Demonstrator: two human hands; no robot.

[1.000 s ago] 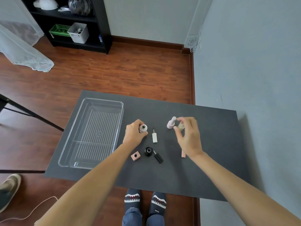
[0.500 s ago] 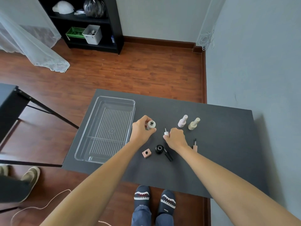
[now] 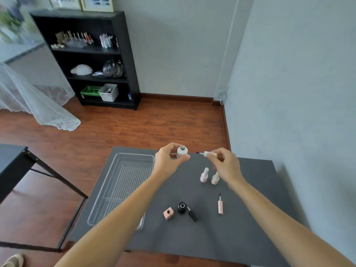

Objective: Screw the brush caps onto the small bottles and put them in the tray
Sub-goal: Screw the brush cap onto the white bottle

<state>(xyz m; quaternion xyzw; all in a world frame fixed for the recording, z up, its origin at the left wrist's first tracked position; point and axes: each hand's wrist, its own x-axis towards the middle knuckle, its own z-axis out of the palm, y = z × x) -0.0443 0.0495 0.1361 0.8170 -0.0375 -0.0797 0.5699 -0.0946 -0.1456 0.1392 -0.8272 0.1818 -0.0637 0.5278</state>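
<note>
My left hand [image 3: 169,160] holds a small white bottle [image 3: 182,152] upright above the table, its neck uncovered. My right hand [image 3: 224,165] pinches a white brush cap [image 3: 209,154] sideways, its bristle tip pointing left, a short gap from the bottle. A clear plastic tray [image 3: 123,182] lies on the left of the dark table [image 3: 240,218]. Two capped bottles, pale pink [image 3: 204,175] and cream [image 3: 214,179], stand below my right hand. Nearer me sit an uncapped pink square bottle [image 3: 168,213], an uncapped black bottle [image 3: 182,207], a black brush cap [image 3: 192,214] and a pink brush cap [image 3: 220,206].
The table's right side runs along a grey wall [image 3: 298,112]. A black shelf unit [image 3: 92,58] stands at the back left on the wooden floor. Another black table [image 3: 11,166] juts in at the left edge.
Both hands have lifted off the table. My right hand picked up the white brush cap and brought it level with the white bottle in my left hand. The camera tilted upward.
</note>
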